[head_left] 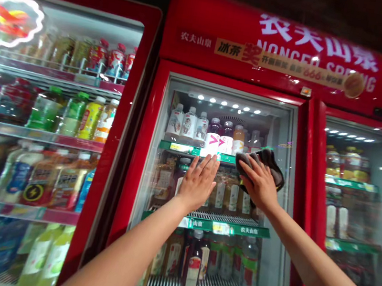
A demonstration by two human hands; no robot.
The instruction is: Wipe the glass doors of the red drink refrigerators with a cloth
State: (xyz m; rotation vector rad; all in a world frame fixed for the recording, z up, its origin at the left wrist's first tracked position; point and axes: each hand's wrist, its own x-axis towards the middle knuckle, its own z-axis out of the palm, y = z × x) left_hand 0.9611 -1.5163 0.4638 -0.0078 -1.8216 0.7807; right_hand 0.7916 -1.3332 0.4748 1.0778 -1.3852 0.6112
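Note:
My left hand (198,181) lies flat with fingers stretched upward against the glass door (285,143) of a red drinks fridge, and holds nothing. To its right, my right hand (259,180) presses a dark grey cloth (274,168) on the same glass, its fingers spread over the cloth. Part of the cloth sticks out past the hand, above and to the right. Behind the glass, white-capped bottles (188,124) and purple bottles (213,134) stand on the top shelf. Both hands hide parts of the shelves behind them.
A red door frame (136,153) borders the glass on the left. Another fridge (121,103) with bottles on several shelves stands at the left, a round lit sign (9,20) in front of it. A second glass door (359,198) is at the right. A red header (300,49) runs above.

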